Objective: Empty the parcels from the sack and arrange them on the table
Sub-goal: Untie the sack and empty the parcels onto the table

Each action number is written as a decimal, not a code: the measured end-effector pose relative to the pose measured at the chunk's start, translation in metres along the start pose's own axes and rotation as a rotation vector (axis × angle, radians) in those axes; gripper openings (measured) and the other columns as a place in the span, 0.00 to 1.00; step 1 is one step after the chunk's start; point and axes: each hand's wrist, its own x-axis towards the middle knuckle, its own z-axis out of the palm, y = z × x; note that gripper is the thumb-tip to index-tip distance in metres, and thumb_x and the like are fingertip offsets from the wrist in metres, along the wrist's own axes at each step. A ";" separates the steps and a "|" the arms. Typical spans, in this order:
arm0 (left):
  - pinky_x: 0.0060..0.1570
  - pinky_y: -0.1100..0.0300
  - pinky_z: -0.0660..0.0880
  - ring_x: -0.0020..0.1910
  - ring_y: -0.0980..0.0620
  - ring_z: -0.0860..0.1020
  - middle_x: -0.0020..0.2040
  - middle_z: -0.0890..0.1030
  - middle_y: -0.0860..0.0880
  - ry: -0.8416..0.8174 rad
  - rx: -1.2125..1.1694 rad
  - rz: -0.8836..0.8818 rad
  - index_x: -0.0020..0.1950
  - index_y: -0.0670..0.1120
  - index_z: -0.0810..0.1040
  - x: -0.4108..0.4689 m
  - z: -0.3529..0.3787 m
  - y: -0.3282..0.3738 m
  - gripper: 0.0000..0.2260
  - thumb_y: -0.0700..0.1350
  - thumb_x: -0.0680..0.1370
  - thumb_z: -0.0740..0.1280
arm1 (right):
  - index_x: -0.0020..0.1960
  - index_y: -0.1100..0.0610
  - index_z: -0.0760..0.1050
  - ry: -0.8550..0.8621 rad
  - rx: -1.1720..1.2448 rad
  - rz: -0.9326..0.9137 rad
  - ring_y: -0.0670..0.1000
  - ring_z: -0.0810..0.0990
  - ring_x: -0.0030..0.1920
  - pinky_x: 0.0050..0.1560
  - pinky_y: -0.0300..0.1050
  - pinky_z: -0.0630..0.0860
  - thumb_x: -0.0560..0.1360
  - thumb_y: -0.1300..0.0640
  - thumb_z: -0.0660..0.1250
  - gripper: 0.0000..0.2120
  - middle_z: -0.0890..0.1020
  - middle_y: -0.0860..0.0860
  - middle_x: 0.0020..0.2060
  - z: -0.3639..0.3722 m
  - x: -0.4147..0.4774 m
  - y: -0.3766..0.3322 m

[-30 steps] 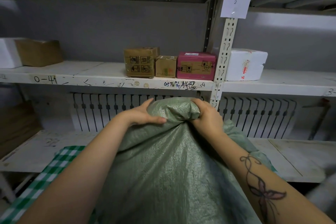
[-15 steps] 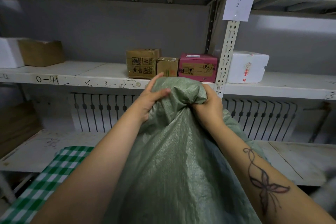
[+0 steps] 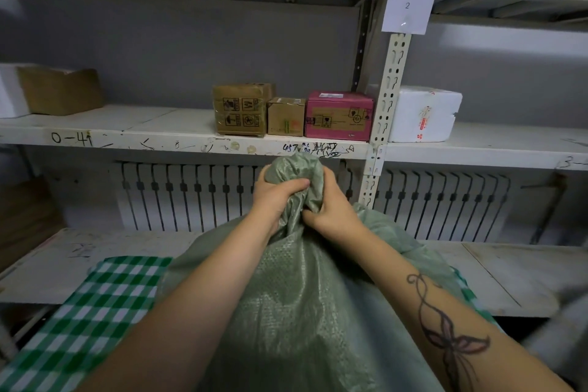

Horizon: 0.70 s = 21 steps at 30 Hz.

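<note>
A big green woven sack (image 3: 296,302) stands upright in front of me on the table with the green-and-white checked cloth (image 3: 95,305). Its top is bunched into a twisted neck. My left hand (image 3: 276,197) grips that neck from the left, thumb across the fabric. My right hand (image 3: 331,210) grips it from the right, just below, fingers curled into the folds. Both forearms reach up along the sack. Whatever the sack contains is hidden; no parcels lie on the cloth.
A white metal shelf (image 3: 159,137) runs behind the sack, holding two brown boxes (image 3: 241,110), a pink box (image 3: 339,114) and a white foam box (image 3: 423,113). A slotted upright post (image 3: 386,105) stands just right of my hands. A lower white shelf (image 3: 509,270) is behind the table.
My hands rose with the sack's top, then came down a little. The left hand went from resting on the fabric to gripping the neck, which is now bunched tighter.
</note>
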 end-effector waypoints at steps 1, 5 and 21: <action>0.52 0.46 0.79 0.50 0.41 0.82 0.51 0.82 0.40 0.021 -0.006 0.011 0.58 0.40 0.75 0.002 -0.001 0.000 0.26 0.35 0.61 0.76 | 0.73 0.49 0.54 -0.091 0.039 0.006 0.51 0.71 0.66 0.68 0.52 0.68 0.65 0.58 0.67 0.40 0.70 0.52 0.66 -0.005 0.001 -0.002; 0.51 0.43 0.79 0.48 0.40 0.82 0.51 0.82 0.38 0.083 0.009 0.019 0.59 0.39 0.76 0.009 -0.007 0.002 0.30 0.39 0.57 0.75 | 0.76 0.45 0.47 -0.124 0.104 0.117 0.58 0.74 0.60 0.59 0.55 0.70 0.71 0.60 0.60 0.38 0.67 0.56 0.66 -0.034 0.005 -0.019; 0.53 0.45 0.78 0.49 0.41 0.81 0.51 0.81 0.40 0.056 0.101 0.073 0.58 0.42 0.76 0.002 -0.010 0.002 0.24 0.35 0.64 0.75 | 0.60 0.63 0.66 0.297 -0.396 0.368 0.57 0.74 0.44 0.42 0.50 0.71 0.80 0.65 0.51 0.11 0.77 0.59 0.49 -0.045 0.003 0.003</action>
